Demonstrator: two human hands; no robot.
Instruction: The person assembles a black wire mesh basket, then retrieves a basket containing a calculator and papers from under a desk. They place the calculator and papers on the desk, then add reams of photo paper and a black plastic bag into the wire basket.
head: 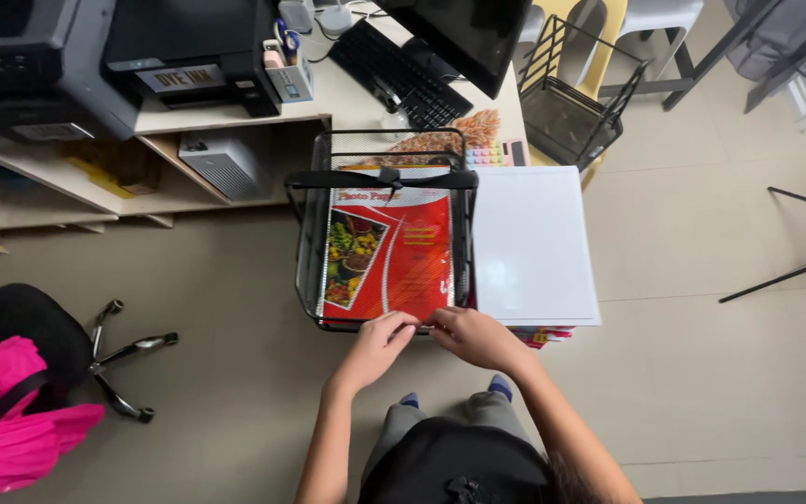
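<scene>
Down on the tiled floor, both hands meet at the near rim of a black wire-mesh tray [308, 233], just in front of the desk [347, 98]. The left hand [377, 342] and the right hand [471, 336] have their fingertips pinched together on the near edge of a red glossy paper pack [394, 257], which lies flat inside the tray with its long side running away from the person. Both grips look closed on that edge, though the fingertips overlap and the exact contact is hard to make out.

Judging by its shine, the pack is wrapped in slick film, so it will probably slide easily between fingers; it looks thin, fairly light and stiff enough to stay flat, yet it could bend or crease at a corner. A hold at the near edge or at both near corners, thumbs on top, seems the safest place, since the tray walls close off its long sides.

Just beside the tray, to the right, a white sheet stack [532, 245] rests on coloured packs on the floor. A second wire tray [578, 98] stands by the desk's right corner. At the far left sit an office chair [67, 341] and a pink bag [6, 425].
</scene>
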